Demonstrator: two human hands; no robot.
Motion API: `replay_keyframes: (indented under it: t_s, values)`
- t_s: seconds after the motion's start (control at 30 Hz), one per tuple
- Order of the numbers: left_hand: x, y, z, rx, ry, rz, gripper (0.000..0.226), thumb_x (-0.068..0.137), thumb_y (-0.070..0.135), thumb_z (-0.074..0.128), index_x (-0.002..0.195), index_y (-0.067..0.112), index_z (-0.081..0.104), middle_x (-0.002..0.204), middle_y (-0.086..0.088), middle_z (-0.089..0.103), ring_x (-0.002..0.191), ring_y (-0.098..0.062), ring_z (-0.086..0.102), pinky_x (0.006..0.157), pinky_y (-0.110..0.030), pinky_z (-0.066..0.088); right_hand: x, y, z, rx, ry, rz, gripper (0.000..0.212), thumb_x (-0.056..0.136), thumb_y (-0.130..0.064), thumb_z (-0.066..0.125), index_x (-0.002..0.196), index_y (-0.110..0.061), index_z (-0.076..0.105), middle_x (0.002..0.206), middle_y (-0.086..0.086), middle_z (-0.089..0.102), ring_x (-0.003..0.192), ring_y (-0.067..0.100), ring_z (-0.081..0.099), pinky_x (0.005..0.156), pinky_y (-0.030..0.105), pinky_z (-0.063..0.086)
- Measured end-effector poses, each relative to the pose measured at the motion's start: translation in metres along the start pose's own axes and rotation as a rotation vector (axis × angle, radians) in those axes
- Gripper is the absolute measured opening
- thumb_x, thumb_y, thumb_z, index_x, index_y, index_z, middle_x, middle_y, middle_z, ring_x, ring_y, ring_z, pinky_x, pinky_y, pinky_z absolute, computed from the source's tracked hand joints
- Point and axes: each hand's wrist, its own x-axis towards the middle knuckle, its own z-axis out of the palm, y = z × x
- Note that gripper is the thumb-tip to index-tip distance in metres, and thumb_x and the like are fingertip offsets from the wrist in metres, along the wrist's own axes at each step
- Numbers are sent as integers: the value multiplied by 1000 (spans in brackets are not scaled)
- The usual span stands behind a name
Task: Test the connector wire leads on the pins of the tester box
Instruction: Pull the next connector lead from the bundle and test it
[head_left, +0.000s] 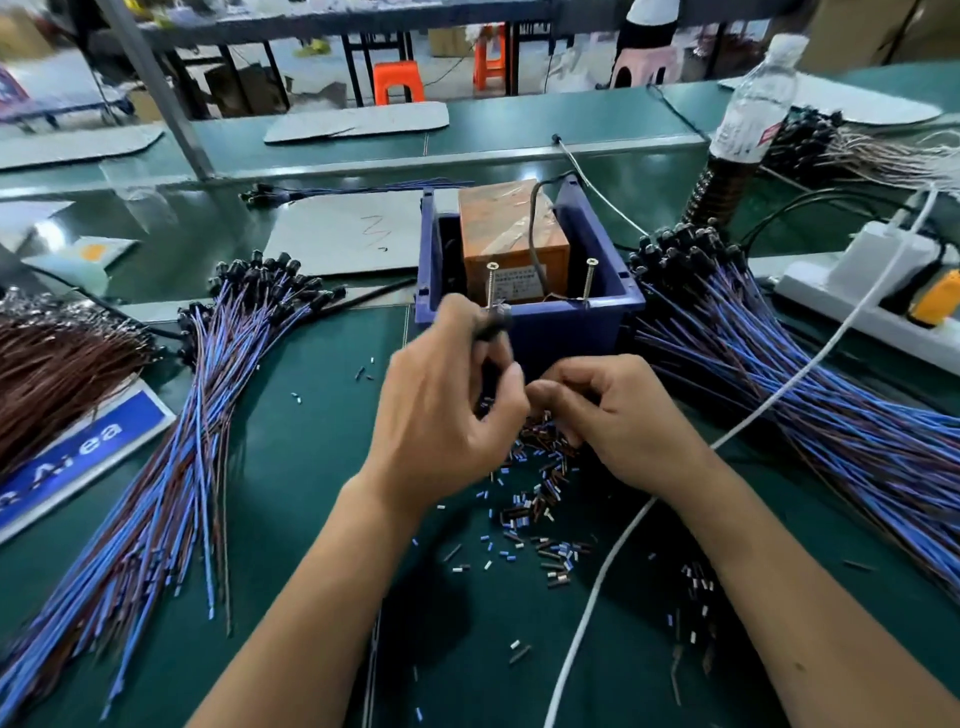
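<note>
A blue tester box (530, 322) with an orange block (511, 234) inside stands at the table's centre. Two upright screw pins rise at its near rim, the left pin (491, 283) and the right pin (589, 280). My left hand (447, 400) grips a black connector (496, 325) right at the base of the left pin. My right hand (618, 415) is just beside it with fingers curled, pinching the connector's thin wire leads; the lead tips are hidden between my hands.
Bundles of blue and brown leads with black connectors lie left (208, 426) and right (810, 379). Cut insulation bits (540, 504) litter the green mat. A white cable (779, 395) crosses on the right toward a power strip (878, 291). A water bottle (753, 109) stands behind.
</note>
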Motion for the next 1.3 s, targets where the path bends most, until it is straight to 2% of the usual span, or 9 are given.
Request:
replay_keyframes:
  t_s: [0.1, 0.23, 0.33, 0.4, 0.6, 0.73, 0.87, 1.2, 1.3]
  values:
    - [-2, -5, 7, 67, -143, -4, 23, 88, 33, 62, 94, 18, 45, 69, 11, 56, 55, -10, 50, 54, -37, 46, 2, 1, 1, 63, 70, -24, 30, 103, -20, 64, 74, -26, 69, 52, 4, 58, 48, 4, 48, 51, 21, 39]
    - [-5, -15, 8, 11, -150, -54, 32, 88, 25, 73, 89, 22, 41, 62, 8, 53, 51, -13, 41, 50, -30, 36, 2, 6, 2, 111, 128, -1, 25, 100, -27, 68, 76, -21, 73, 54, 0, 64, 46, 2, 49, 50, 16, 38]
    - [-5, -24, 2, -50, -136, -101, 22, 82, 10, 66, 97, 21, 55, 65, 7, 60, 56, -18, 51, 55, -33, 46, 2, 9, 0, 213, 215, 58, 21, 96, -30, 73, 79, -18, 75, 59, 3, 70, 42, -1, 47, 47, 9, 35]
    - [-7, -27, 0, -41, -153, -80, 14, 85, 12, 66, 97, 18, 65, 66, 6, 63, 57, -24, 57, 57, -38, 49, 1, 11, -2, 295, 238, 87, 20, 93, -31, 72, 80, -17, 76, 63, 8, 72, 40, 0, 49, 46, 7, 35]
    - [-10, -21, 9, -56, -184, -73, 8, 85, 13, 70, 90, 19, 71, 71, 5, 67, 63, -21, 65, 57, -38, 50, -5, 11, 2, 290, 109, 82, 17, 96, -30, 69, 85, -22, 79, 67, 8, 74, 40, 1, 46, 42, 13, 35]
    - [-10, -21, 11, -103, -174, -152, 8, 87, 12, 71, 81, 18, 70, 65, 8, 65, 60, -14, 61, 56, -32, 48, -7, 7, 0, 279, 178, 66, 18, 96, -23, 72, 79, -19, 77, 67, 7, 74, 41, 2, 53, 44, 11, 40]
    - [-11, -21, 10, -209, -203, -227, 15, 91, 13, 70, 76, 14, 67, 62, 6, 62, 57, -9, 54, 57, -25, 42, -8, 5, 0, 320, 183, 93, 23, 93, -35, 73, 79, -17, 77, 67, 11, 74, 35, 12, 44, 36, 22, 37]
    - [-9, -21, 2, -294, -231, -260, 20, 93, 17, 70, 74, 17, 65, 61, 9, 59, 55, -5, 49, 57, -20, 37, -8, 3, 0, 427, 145, 153, 26, 90, -35, 73, 77, -13, 75, 68, 15, 73, 34, 12, 42, 35, 22, 38]
    - [-8, -20, 1, -307, -232, -261, 20, 93, 18, 71, 74, 15, 65, 61, 5, 60, 56, -9, 51, 56, -26, 39, -8, 0, -2, 433, 144, 151, 24, 90, -33, 73, 76, -12, 73, 67, 15, 73, 35, 12, 42, 35, 23, 39]
